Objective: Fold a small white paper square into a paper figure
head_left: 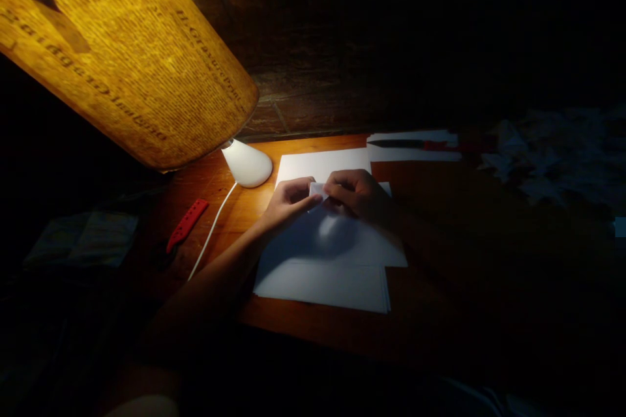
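Between my two hands is a small folded piece of white paper (318, 189). My left hand (292, 201) pinches its left side, the thumb laid along the lower edge. Fingers of my right hand (355, 190) are closed on its right side. Both hands hover over a stack of white paper sheets (323, 287) lying on the wooden table, and their shadow falls on the top sheet. The lower edge of the folded piece is partly hidden by my fingers.
A lamp with a printed yellow shade (147, 58) and white base (248, 164) stands at the left, its cord (214, 225) running forward. A red-handled tool (187, 225) lies nearby. A red-handled knife (398, 143) rests on paper strips (415, 155). Folded white paper pieces (533, 156) pile at right.
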{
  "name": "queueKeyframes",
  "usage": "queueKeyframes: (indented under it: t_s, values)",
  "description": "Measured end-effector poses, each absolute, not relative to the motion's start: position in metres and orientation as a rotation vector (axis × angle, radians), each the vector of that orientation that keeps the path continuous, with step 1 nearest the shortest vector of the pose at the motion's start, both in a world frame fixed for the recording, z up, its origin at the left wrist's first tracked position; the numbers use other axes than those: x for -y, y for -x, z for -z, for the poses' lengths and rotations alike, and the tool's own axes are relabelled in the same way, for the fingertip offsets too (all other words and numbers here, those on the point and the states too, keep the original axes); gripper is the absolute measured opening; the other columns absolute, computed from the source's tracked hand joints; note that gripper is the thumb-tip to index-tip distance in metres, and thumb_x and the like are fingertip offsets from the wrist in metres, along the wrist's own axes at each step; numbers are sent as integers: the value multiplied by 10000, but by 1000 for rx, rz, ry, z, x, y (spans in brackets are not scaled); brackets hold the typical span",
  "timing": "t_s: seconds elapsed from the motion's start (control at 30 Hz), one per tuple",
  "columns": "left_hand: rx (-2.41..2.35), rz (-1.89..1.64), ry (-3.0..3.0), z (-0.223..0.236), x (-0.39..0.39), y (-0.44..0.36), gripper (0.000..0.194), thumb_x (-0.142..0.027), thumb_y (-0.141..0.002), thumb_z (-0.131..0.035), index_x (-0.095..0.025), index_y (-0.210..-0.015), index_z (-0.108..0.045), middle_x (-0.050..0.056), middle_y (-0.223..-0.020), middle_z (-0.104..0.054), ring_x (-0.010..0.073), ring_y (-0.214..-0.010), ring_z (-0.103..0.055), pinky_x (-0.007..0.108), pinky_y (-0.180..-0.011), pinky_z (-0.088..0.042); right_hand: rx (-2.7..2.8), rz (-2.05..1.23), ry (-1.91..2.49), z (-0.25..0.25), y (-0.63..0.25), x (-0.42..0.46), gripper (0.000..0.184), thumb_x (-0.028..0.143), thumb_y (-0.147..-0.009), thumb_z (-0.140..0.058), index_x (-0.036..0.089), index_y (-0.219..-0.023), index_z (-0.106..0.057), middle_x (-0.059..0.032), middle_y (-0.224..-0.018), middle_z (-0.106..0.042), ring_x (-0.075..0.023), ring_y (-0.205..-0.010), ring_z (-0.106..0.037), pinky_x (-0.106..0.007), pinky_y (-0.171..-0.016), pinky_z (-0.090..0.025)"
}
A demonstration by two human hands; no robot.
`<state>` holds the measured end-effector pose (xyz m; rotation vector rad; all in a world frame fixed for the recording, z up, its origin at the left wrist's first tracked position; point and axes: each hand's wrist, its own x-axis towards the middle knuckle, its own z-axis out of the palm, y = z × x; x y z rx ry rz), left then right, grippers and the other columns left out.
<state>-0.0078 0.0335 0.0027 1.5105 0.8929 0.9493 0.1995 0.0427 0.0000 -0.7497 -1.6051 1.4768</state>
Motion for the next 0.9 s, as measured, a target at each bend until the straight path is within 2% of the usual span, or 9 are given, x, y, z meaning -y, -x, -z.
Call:
queueKeyframes:
  t_s: [0.1, 0.27, 0.43, 0.53, 0.63, 0.77, 0.9]
  values:
    - [-885, -916, -1535, -5, -32, 7, 487, -585, -828, -912, -149, -741, -714, 7, -702, -565, 124, -626, -503, 256, -556, -344, 1634, -1442, 781, 0, -199, -43, 420, 555, -916, -698, 209, -692, -614, 29, -575, -535, -107, -565, -429, -276, -524, -303]
    - [-914, -913, -1486, -8, -33, 8, 470, -545, -783, -935, -154, -676, -698, -10, -662, -523, 116, -608, -467, 252, -549, -323, 1663, -1429, 788, 1, -199, -45, 415, 557, -896, -707, 211, -684, -617, 37, -564, -524, -112, -568, -438, -284, -544, -320]
    - [-940, -868, -1481, -13, -33, 10, 303, -373, -757, -880, -148, -630, -720, -6, -643, -561, 124, -626, -495, 262, -588, -340, 1713, -1423, 766, 3, -199, -44, 427, 551, -890, -716, 209, -652, -619, 45, -554, -515, -108, -559, -432, -278, -546, -310]
    - [-935, -863, -1516, -13, -32, 11, 274, -329, -752, -844, -149, -597, -707, -2, -633, -570, 126, -631, -487, 272, -602, -330, 1727, -1452, 769, 2, -198, -44, 431, 563, -879, -731, 201, -663, -643, 45, -546, -523, -103, -532, -432, -277, -531, -305]
    - [-940, -859, -1486, -9, -31, 10, 331, -397, -774, -853, -156, -625, -683, -12, -635, -536, 128, -626, -461, 275, -595, -308, 1709, -1471, 765, -1, -199, -44, 431, 565, -883, -727, 201, -669, -638, 46, -547, -525, -103, -530, -437, -277, -534, -315]
    - [-969, -884, -1510, -3, -31, 10, 544, -620, -882, -788, -169, -630, -620, -13, -646, -476, 138, -634, -425, 288, -602, -299, 1690, -1479, 759, -3, -201, -44, 418, 529, -886, -720, 202, -650, -612, 49, -552, -514, -101, -550, -429, -277, -544, -308]
    - [-952, -875, -1586, -3, -34, 12, 618, -649, -909, -766, -180, -571, -548, -10, -630, -438, 140, -625, -404, 302, -596, -288, 1710, -1475, 756, -2, -201, -44, 400, 490, -895, -706, 206, -635, -599, 45, -544, -507, -104, -556, -424, -281, -546, -298]
